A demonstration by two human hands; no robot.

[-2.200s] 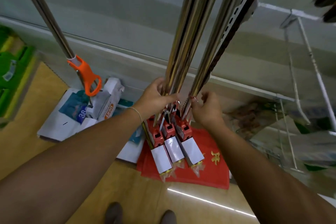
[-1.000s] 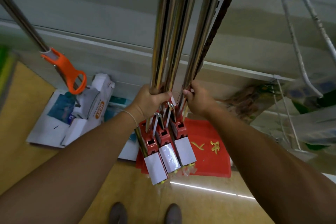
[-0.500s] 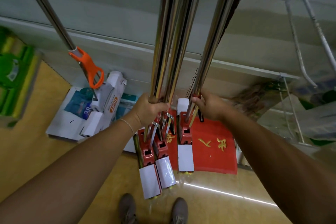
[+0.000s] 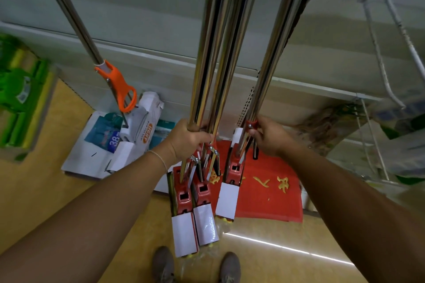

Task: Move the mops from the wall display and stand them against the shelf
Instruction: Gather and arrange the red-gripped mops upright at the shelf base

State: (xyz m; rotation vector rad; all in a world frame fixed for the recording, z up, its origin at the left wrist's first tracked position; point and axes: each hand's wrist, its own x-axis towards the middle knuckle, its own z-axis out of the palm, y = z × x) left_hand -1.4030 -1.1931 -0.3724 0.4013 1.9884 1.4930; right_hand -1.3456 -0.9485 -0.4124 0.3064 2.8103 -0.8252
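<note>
**Third mop split off from the bunch**

L hand (image 4: 187,139) is wrapped tight round the two left mop poles (image 4: 213,57), just above their red squeeze heads (image 4: 192,193). Both heads hang side by side w/ white card sleeves (image 4: 195,227) at the bottom, above the person's shoes (image 4: 163,264).

R hand (image 4: 268,136) pinches the third mop pole (image 4: 274,57) at its red lever clip (image 4: 250,124), fingers curled on it. That mop's head (image 4: 234,171) sits apart from the other two, over the near edge of the red mat (image 4: 271,193).

Vs ~2 s ago: all three heads were bunched touching, hands close together. Since then the R-hand mop has swung off to the right, clear gap between it and the pair; the L-hand pair has dropped lower in view, nearer the shoes. Vs 0.5 s ago: much the same layout.

Poles run steeply up out of frame in front of the grey wall panel (image 4: 138,18). Separate mop w/ orange handle (image 4: 119,85) leans at left over the boxed goods (image 4: 119,142) on the yellow floor (image 4: 46,179), same as before. Wire rack (image 4: 381,37) at right.
</note>
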